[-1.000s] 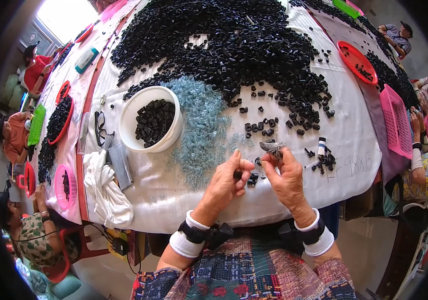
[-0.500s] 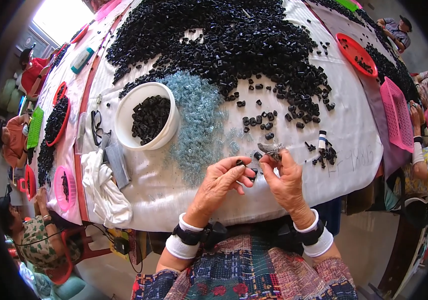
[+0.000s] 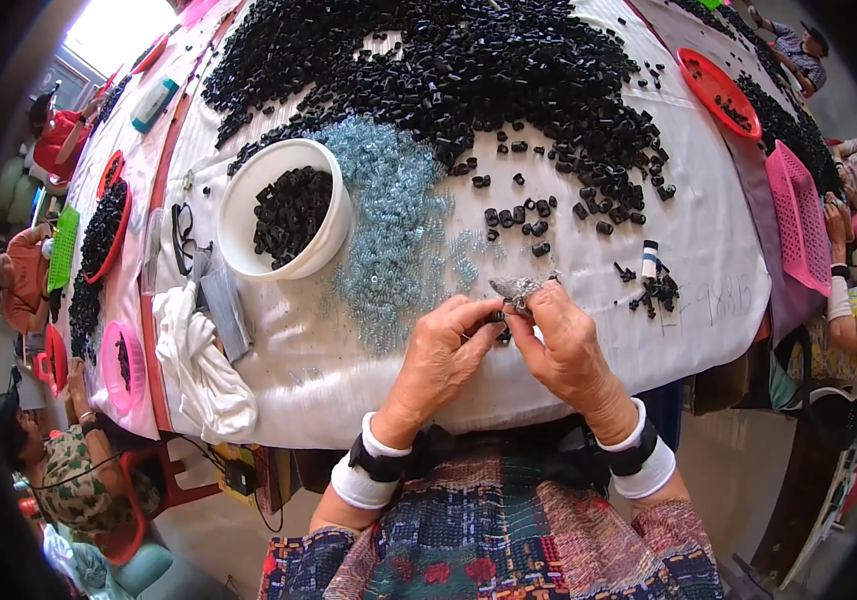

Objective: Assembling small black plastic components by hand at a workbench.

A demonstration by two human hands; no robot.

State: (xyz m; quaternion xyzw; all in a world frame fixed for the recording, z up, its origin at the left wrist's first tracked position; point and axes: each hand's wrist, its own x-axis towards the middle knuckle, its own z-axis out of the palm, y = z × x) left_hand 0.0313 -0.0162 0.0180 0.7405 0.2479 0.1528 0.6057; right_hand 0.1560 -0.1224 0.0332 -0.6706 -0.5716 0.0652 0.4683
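My left hand (image 3: pixel 444 352) and my right hand (image 3: pixel 564 345) meet at the near edge of a white-covered table (image 3: pixel 709 260). Between the fingertips of both hands sits a small black plastic part (image 3: pixel 499 322). My right hand also pinches a small silvery metal tool (image 3: pixel 519 290) pointing away from me. A heap of pale blue springs (image 3: pixel 389 220) lies just beyond my left hand. A big pile of black parts (image 3: pixel 469 70) covers the far table. A white bowl (image 3: pixel 239 215) with black parts stands to the left.
Loose black parts (image 3: pixel 529 215) lie scattered ahead of my hands, and a small group (image 3: pixel 654 290) lies to the right. A white cloth (image 3: pixel 204 365) and glasses (image 3: pixel 181 235) sit at left. Red trays (image 3: pixel 714 85), pink baskets (image 3: pixel 799 215) and other seated people surround the table.
My hands have drawn closer together, and the left fingertips now press on the black part at the tool. The view has shifted slightly.
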